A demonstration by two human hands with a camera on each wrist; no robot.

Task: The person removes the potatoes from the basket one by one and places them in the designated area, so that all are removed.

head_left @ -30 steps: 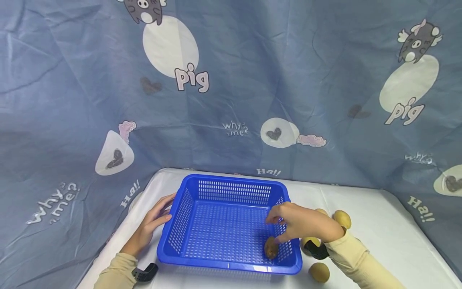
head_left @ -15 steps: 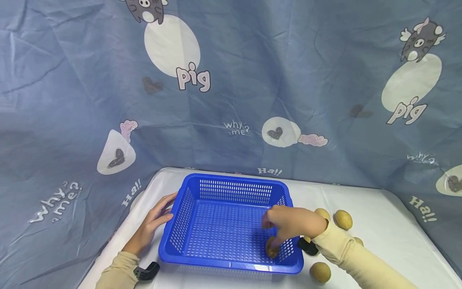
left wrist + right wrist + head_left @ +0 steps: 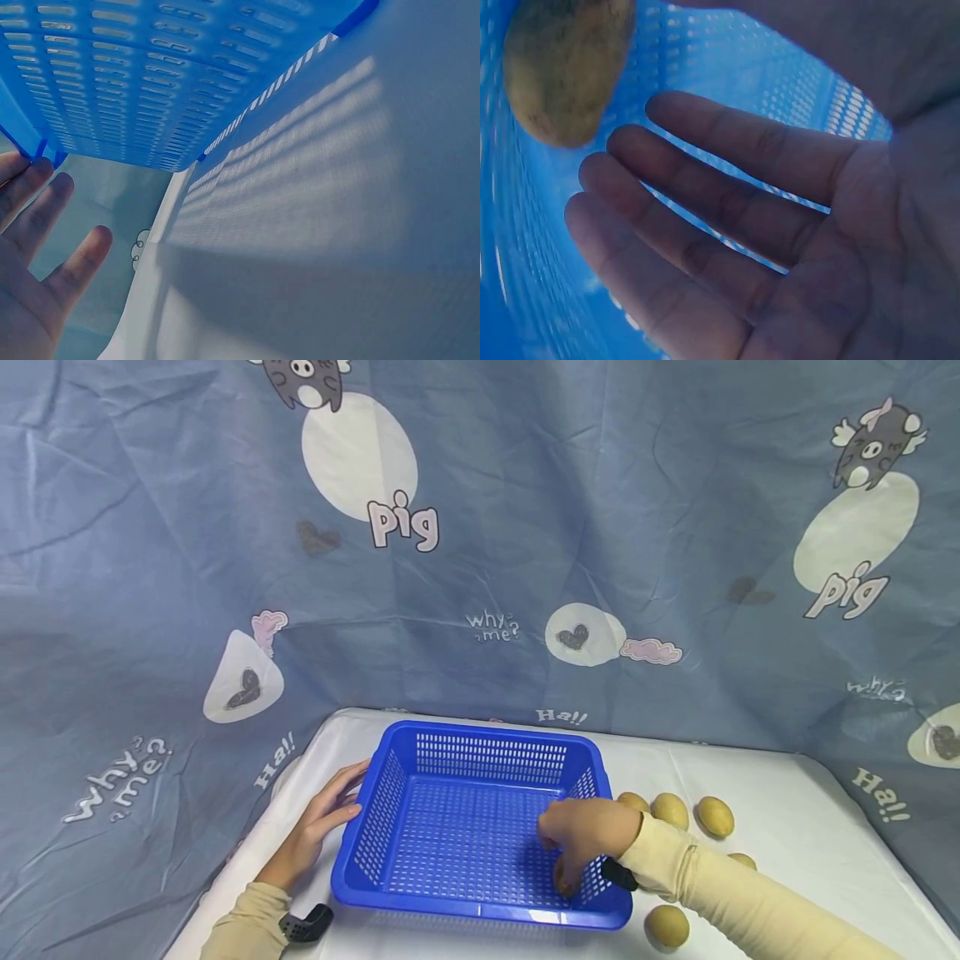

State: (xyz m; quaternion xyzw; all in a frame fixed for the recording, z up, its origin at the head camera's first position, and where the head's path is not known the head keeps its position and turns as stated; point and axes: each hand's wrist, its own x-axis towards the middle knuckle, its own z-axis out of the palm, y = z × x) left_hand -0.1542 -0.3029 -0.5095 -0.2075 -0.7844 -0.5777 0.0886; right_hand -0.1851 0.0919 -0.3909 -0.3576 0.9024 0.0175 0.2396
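Observation:
A blue plastic basket (image 3: 480, 910) with slotted walls stands on the white table. At its left wall, my left hand (image 3: 315, 831) touches the rim with fingers spread; the left wrist view shows the extended fingers (image 3: 79, 262) below the slotted wall. My right hand (image 3: 592, 835) reaches inside over the basket's right side. One potato (image 3: 560, 878) lies in the front right corner, partly hidden by that hand. Seen in the right wrist view, the potato (image 3: 566, 75) sits beyond the fingertips, and the fingers (image 3: 735, 195) are fairly straight, apart from it.
Right of the basket, several potatoes lie on the table, including one potato (image 3: 716, 817) at the back and another potato (image 3: 667, 927) at the front. The right sleeve (image 3: 720, 893) covers some of them. A patterned blue curtain (image 3: 480, 568) hangs behind the table.
My right hand has moved a little left and down into the basket, now covering more of the potato there. More potatoes show behind the right arm. The left hand stays in place.

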